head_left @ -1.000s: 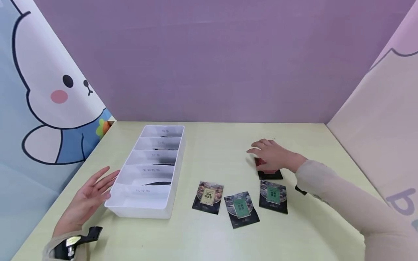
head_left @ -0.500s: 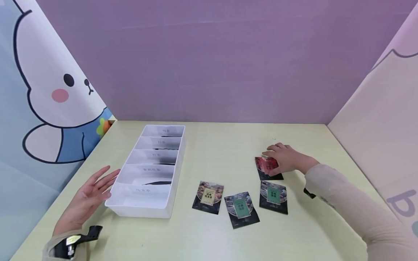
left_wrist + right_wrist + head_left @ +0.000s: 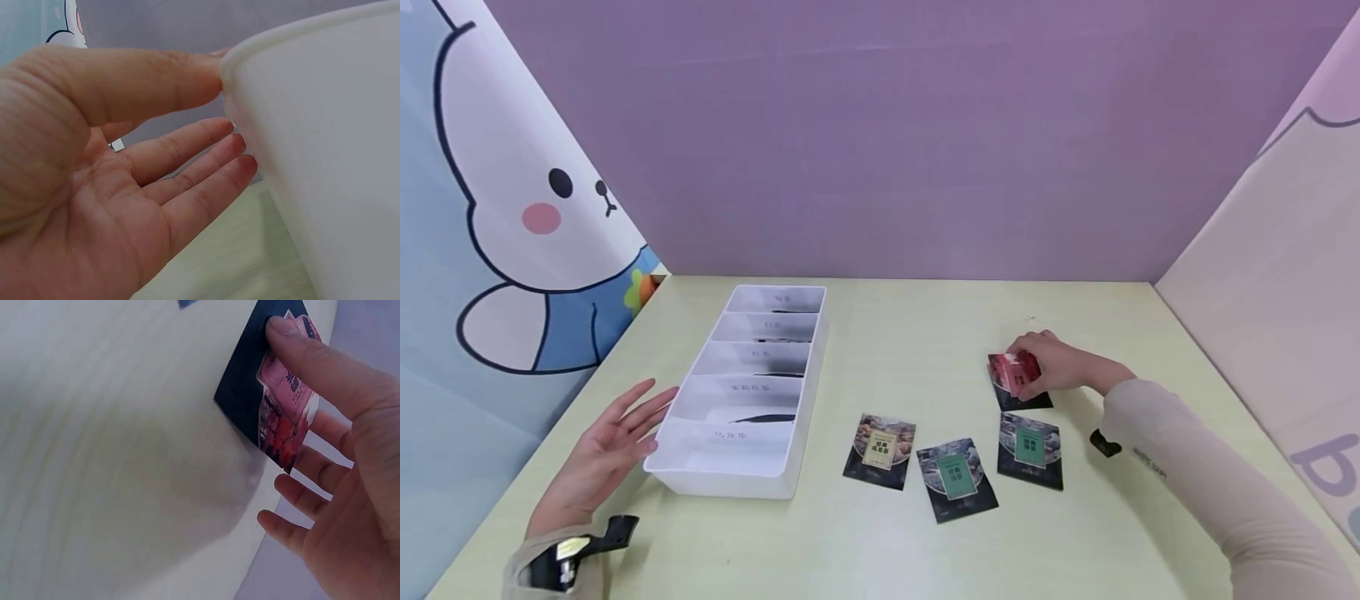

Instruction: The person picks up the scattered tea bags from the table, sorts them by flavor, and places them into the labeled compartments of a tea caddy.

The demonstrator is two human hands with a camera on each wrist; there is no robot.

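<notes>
Right fingers [image 3: 322, 469] pinching thin rectangular red-and-black packet [image 3: 290, 394], left fingers [image 3: 203, 203] straight against smooth white tray [image 3: 325, 137]

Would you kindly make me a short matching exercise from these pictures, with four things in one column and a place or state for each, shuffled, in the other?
Column one:
1. Left hand
2. Right hand
3. Tray
4. Yellow-labelled packet

Column two:
A. White, divided into five compartments
B. Lies flat on the table, with no hand on it
C. Pinches the red packet between thumb and fingers
D. Has its thumb at the tray's rim

Right pairs: 1-D, 2-C, 3-A, 4-B.
</notes>
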